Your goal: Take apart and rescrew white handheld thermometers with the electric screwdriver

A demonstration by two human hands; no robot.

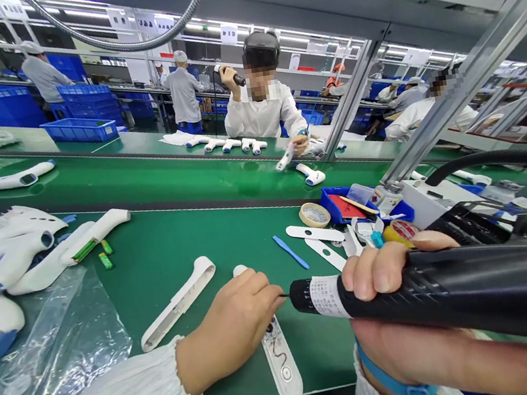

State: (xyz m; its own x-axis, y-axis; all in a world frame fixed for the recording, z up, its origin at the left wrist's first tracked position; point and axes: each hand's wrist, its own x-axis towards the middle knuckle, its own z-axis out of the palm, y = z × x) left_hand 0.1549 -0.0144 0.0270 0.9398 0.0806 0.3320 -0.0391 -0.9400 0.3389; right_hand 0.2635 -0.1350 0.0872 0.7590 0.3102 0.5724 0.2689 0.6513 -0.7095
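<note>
My right hand point(389, 310) is wrapped round a black electric screwdriver point(434, 277), held level with its bit pointing left. My left hand point(233, 327) is closed in a pinch at the tip of that bit; whatever lies between its fingertips is too small to make out. Under the left hand is a white thermometer housing half point(283, 369), inner side up, with a wire and a round part showing; its middle is hidden by the fingers. A matching white housing shell point(178, 306) lies to the left on the green bench.
White handheld thermometers point(18, 247) and a clear plastic bag point(79, 324) lie at left, near green batteries point(105, 259). A blue stick point(290, 252), tape roll point(314, 215) and blue parts tray point(344, 206) are ahead right. Across the green conveyor belt point(166, 179), a co-worker point(263, 108) holds a screwdriver.
</note>
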